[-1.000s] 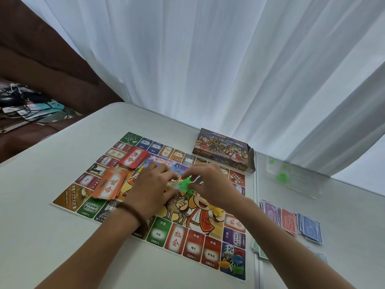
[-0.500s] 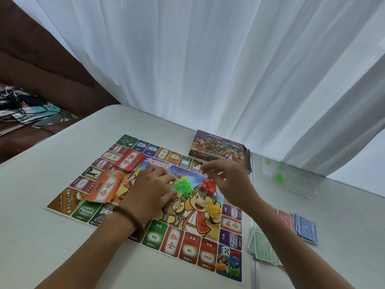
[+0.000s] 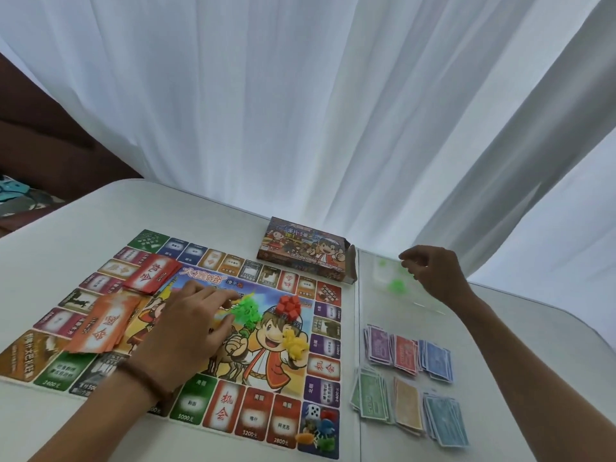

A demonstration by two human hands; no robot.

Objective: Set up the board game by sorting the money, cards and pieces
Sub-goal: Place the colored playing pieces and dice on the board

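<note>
Resting open on the colourful printed game board (image 3: 200,405), left hand (image 3: 186,328), fingertips just beside heaped green plastic pieces (image 3: 247,308), right hand (image 3: 430,271) lifted over a clear plastic bag (image 3: 420,300) holding loose green bits (image 3: 395,286), fingers bunched, grip impossible to tell.

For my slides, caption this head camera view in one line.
Setting up: left hand by the green pieces on the game board, right hand over a clear bag, money sorted alongside.

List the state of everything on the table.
Game box, lying flat, end flap open.
Board, unfolded flat.
Red cards, stacked on board.
Orange cards, loosely fanned stack.
Money, six piles by colour.
Left hand, open, fingers touching green pieces.
Right hand, fingers curled above clear bag; grip unclear.
</note>
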